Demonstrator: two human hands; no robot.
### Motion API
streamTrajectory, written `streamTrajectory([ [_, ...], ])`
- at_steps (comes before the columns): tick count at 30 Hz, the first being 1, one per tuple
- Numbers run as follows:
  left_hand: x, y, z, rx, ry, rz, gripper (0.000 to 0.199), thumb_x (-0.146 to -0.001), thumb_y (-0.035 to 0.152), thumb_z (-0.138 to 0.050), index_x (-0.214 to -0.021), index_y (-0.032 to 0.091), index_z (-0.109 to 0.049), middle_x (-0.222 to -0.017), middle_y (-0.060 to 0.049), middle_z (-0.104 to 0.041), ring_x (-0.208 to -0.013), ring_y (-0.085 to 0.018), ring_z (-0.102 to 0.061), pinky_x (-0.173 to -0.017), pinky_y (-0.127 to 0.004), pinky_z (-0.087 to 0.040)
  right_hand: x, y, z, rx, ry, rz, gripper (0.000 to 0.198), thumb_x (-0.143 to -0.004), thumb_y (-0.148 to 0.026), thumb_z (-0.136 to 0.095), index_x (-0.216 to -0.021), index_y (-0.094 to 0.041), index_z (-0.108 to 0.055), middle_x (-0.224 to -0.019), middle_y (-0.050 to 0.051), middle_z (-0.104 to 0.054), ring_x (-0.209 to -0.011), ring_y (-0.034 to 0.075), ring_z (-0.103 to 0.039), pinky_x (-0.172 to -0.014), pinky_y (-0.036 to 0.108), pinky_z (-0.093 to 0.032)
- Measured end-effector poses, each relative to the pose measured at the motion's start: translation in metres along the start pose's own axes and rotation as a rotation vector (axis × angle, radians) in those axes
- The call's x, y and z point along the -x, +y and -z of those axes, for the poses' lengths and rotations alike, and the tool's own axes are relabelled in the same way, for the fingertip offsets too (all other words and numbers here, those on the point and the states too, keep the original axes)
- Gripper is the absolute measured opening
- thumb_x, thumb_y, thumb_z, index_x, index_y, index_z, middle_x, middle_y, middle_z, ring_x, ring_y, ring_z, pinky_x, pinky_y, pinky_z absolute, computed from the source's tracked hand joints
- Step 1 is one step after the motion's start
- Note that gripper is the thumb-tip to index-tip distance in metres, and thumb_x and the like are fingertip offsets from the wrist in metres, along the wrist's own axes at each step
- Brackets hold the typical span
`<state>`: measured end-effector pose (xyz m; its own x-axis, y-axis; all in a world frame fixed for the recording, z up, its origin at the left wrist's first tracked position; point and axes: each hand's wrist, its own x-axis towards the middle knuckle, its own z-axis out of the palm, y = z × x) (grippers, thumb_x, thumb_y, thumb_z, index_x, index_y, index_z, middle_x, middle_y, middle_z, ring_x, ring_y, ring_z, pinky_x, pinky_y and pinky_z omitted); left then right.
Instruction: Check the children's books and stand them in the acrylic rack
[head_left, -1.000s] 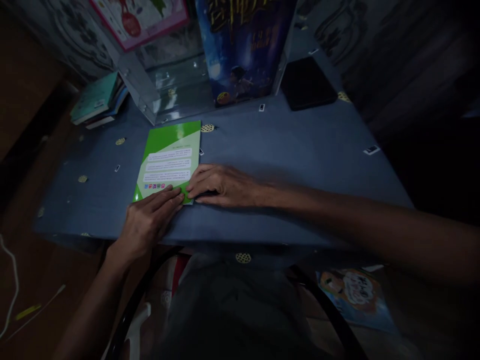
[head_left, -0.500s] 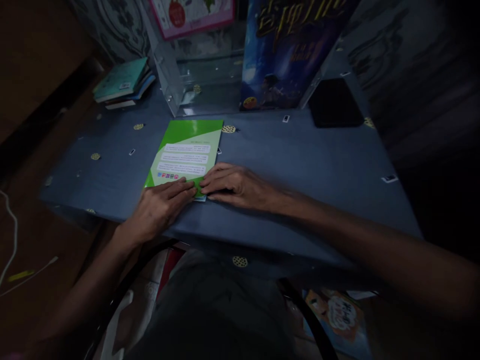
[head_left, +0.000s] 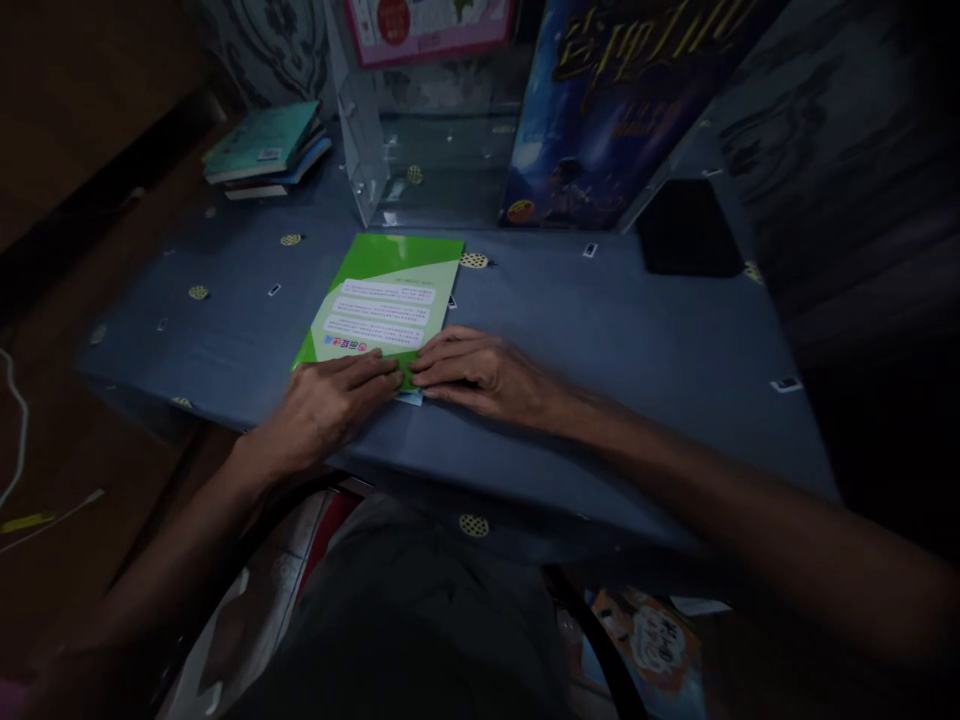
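Note:
A thin green book [head_left: 382,295] with pale text boxes lies closed on the blue tablecloth, its printing upside down to me. My left hand [head_left: 337,395] rests flat across the book's near edge, fingers stretched out together and thumb hidden. At the near right corner, my right hand [head_left: 491,378] lays its extended fingertips on the cover, with the thumb apart below them. The fingertips of both hands almost meet there. A light-blue sliver [head_left: 409,397] pokes out beneath the near edge; what it belongs to is hidden.
Behind the book stands a clear acrylic rack [head_left: 367,165] with a dark-blue book [head_left: 577,150] and a pink-edged one [head_left: 435,35]. Several books [head_left: 262,145] are stacked back left. A black flat object [head_left: 686,228] lies back right. Below right is a picture book [head_left: 656,640].
The whole view has shifted slightly, so the table items sit a bit further right. Both hands keep their places on the green book.

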<state>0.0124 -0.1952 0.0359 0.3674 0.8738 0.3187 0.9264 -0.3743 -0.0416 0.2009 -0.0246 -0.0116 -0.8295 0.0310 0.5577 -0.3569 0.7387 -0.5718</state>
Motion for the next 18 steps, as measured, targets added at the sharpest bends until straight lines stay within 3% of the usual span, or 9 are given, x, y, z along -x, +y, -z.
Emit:
streamTrajectory([
  [18,-0.0001,0.0019,-0.0020,-0.040,0.004,-0.022,0.030,-0.105,0.021,-0.042,-0.115,0.018,-0.070,-0.117,-0.008,-0.077,-0.114,-0.023,-0.072,-0.088,-0.034,-0.064,0.0006,-0.0019,0.0004,0.044,-0.003,0.060,0.020,-0.100,-0.023,-0.060,-0.106,-0.023,-0.079,-0.105,0.008,-0.078,-0.105,0.022,-0.069,-0.088,0.043,-0.060],
])
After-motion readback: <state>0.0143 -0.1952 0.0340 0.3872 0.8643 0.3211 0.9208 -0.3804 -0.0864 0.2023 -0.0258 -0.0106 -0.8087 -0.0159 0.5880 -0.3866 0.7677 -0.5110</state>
